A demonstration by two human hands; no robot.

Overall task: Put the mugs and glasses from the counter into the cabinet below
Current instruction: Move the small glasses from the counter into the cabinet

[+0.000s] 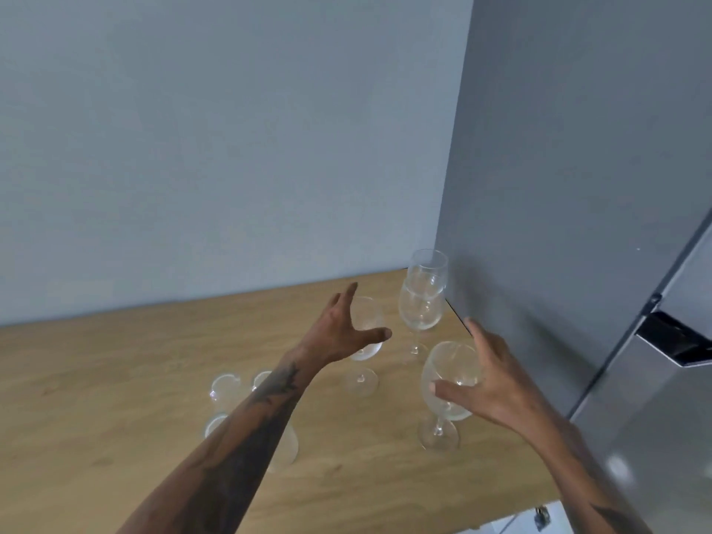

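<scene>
Several clear wine glasses stand on the wooden counter (96,379). My left hand (339,329) is open, fingers spread around the bowl of a middle wine glass (368,325), not closed on it. My right hand (489,379) is open too, thumb and fingers either side of the bowl of the nearest wine glass (449,373). Two more wine glasses (424,298) stand one behind the other at the back right corner. Under my left forearm sit smaller glasses (225,391), partly hidden.
A tall grey fridge (578,186) closes off the counter's right side, its handle recess (674,341) near my right hand. A pale wall runs behind the counter. The counter's front edge shows at lower right, with a bit of white floor or cabinet below.
</scene>
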